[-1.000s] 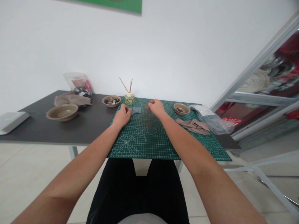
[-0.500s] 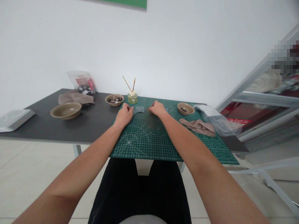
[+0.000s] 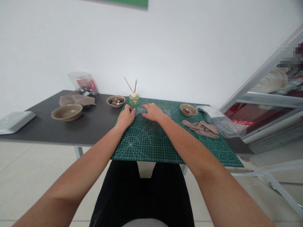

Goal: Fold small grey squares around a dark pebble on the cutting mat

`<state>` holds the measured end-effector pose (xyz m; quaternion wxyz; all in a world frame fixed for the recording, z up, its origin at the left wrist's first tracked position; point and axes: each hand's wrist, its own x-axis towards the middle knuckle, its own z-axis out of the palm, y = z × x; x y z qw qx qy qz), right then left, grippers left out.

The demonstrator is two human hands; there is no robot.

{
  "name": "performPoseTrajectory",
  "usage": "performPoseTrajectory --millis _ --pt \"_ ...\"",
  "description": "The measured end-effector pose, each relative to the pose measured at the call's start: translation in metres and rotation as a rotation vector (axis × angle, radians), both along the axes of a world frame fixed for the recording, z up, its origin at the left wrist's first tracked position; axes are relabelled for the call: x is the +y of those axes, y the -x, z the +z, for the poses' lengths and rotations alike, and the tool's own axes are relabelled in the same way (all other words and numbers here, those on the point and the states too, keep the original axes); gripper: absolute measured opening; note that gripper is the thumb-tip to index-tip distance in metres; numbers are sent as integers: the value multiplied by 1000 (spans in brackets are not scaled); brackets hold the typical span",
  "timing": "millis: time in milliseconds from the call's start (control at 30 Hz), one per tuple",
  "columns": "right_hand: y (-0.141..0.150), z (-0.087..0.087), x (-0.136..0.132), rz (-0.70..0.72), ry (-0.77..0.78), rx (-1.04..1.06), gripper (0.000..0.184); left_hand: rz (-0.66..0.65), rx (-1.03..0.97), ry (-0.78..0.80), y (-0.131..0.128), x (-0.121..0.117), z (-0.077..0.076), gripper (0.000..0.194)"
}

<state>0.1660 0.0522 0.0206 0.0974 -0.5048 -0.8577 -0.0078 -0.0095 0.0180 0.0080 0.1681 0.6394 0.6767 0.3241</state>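
Single head-worn view, facing forward and down, across the near table point(image 3: 97, 126), toward a wall point(image 3: 189, 47)

Thin flat grey-blue piece point(image 3: 140, 111), between left fingers point(image 3: 129, 109) and right fingers point(image 3: 147, 106). Rectangular dark green mat point(image 3: 146, 151), beneath the fingers: pale grid, starburst, nested hexagons. Round tan glazed bowl point(image 3: 188, 114), right of the fingers. Crumpled pinkish-brown cloth point(image 3: 202, 128), likewise right. Dark grey tabletop point(image 3: 94, 126), left of the fingers.
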Motion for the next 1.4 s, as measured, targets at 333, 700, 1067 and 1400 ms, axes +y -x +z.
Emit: performPoseTrajectory --millis 333,700,1067,1400 --pt "15 -7 8 25 70 -53 40 -7 6 -3 0 -1 -1 16" --pt "15 -8 9 47 -101 -115 37 -15 12 -6 0 -1 -2 17" --pt "-13 18 -35 -216 -125 550 31 -131 -46 -162 -4 -7 3 18" --pt "-23 -9 -70 -182 241 1107 26 -472 -204 -141 -8 -9 -9 20"
